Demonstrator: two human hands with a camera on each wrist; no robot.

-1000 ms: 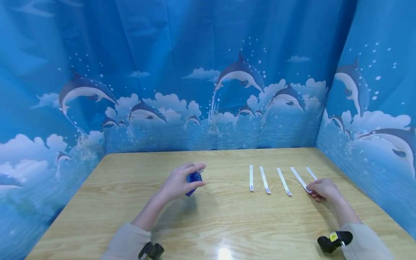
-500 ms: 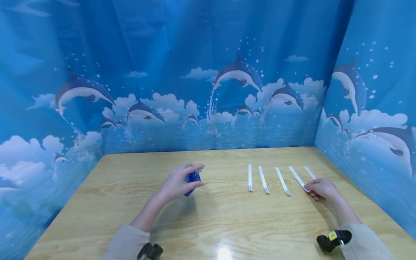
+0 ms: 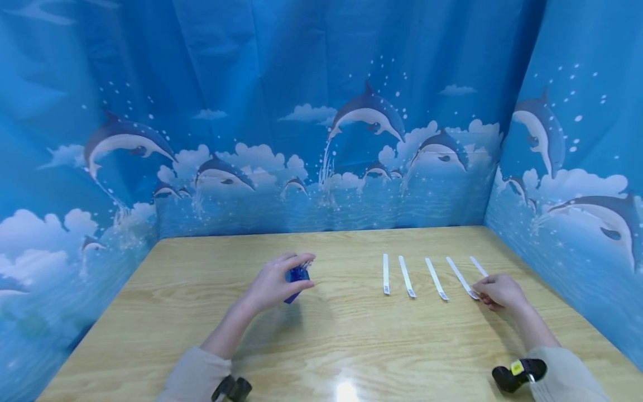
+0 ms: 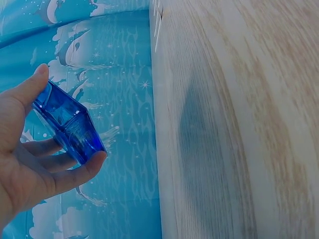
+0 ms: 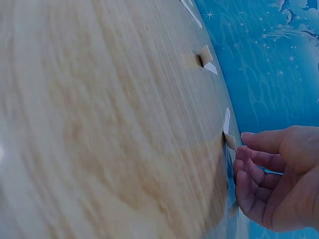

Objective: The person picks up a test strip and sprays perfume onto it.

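Note:
My left hand holds a small blue see-through faceted bottle between thumb and fingers, raised over the table with a shadow below. Several narrow white paper strips lie in a spread row to the right. At the fourth strip from the left, my right hand has its fingertips right beside the near end, which bears a small dark mark. In the right wrist view that end bends up, and the loosely curled fingers sit just off it. The same hand hides the near part of the rightmost strip.
The strips at the left, second and third places lie apart on the wooden table. Blue dolphin-print curtains rise behind the table and at both sides. Each wrist wears a black camera.
My right fingertips have eased off the fourth strip's near end, which now shows more fully. The left hand keeps the bottle in place. The head view has shifted slightly.

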